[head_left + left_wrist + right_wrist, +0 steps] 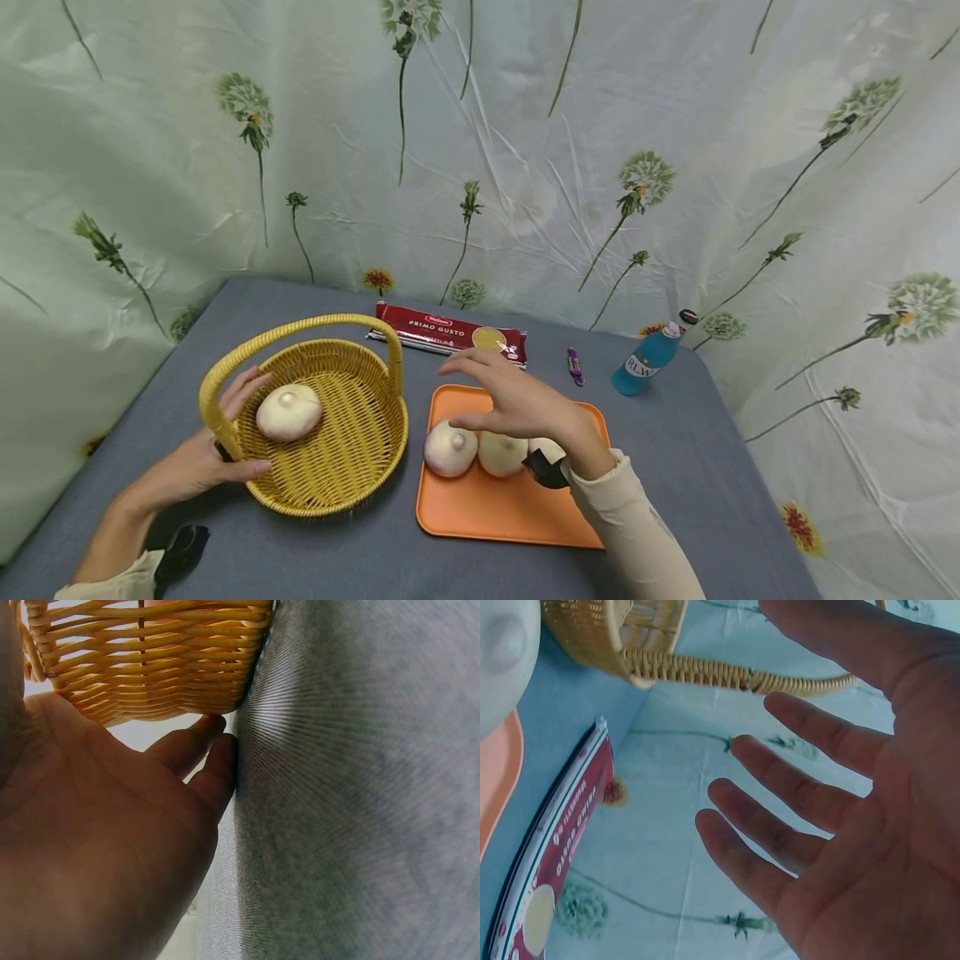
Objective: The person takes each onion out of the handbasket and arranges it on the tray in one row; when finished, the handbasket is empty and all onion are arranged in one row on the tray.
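My left hand [198, 454] is at the left side of a yellow wicker basket [352, 497], thumb over the near rim. In the left wrist view its palm faces the woven wall [172, 667] and two fingers [214, 769] extend low along the outside. One white onion [288, 412] lies in the basket, left of its middle. My right hand [517, 396] hovers above an orange tray [495, 512], thumb and fingers spread, holding nothing. On the tray sit three onions: a left one [450, 450], a middle one [501, 454] and a right one [546, 448], partly hidden by the wrist.
Behind the tray lies a red spaghetti packet [450, 331]. A small purple wrapped candy [574, 367] and a blue bottle [647, 362] with a dark cap stand farther right on the grey tabletop [675, 500]. A flower-printed curtain [525, 167] hangs along the back.
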### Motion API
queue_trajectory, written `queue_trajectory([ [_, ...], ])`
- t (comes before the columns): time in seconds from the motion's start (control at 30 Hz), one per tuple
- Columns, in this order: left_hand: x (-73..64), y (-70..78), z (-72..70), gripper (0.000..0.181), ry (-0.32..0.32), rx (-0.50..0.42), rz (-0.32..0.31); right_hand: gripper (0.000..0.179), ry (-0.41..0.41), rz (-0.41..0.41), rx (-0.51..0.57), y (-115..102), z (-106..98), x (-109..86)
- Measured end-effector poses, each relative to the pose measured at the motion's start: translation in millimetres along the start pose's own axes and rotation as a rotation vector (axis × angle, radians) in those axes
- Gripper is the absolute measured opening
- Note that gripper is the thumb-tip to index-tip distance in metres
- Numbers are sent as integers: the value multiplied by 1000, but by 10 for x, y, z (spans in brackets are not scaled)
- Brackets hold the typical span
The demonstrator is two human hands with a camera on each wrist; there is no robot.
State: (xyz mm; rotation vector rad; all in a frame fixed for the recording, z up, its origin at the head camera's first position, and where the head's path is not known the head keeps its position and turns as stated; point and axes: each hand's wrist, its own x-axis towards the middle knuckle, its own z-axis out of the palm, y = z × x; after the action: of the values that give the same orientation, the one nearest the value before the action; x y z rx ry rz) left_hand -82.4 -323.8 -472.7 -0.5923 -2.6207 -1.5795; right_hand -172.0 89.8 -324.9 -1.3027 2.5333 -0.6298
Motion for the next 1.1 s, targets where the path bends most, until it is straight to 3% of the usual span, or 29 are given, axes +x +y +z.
queue_trajectory([
  [0.43, 11, 13, 1, 114, 6, -5, 18, 52, -114, -144, -45, -197, 56, 387],
  [0.8, 24, 20, 5, 114, 0, -20, 31, 57, -232, -171, -67, -399, 185, 640],
  [1.1, 15, 11, 0, 115, 6, -27, 26, 56, -240, -230, -83, -446, 232, 839],
])
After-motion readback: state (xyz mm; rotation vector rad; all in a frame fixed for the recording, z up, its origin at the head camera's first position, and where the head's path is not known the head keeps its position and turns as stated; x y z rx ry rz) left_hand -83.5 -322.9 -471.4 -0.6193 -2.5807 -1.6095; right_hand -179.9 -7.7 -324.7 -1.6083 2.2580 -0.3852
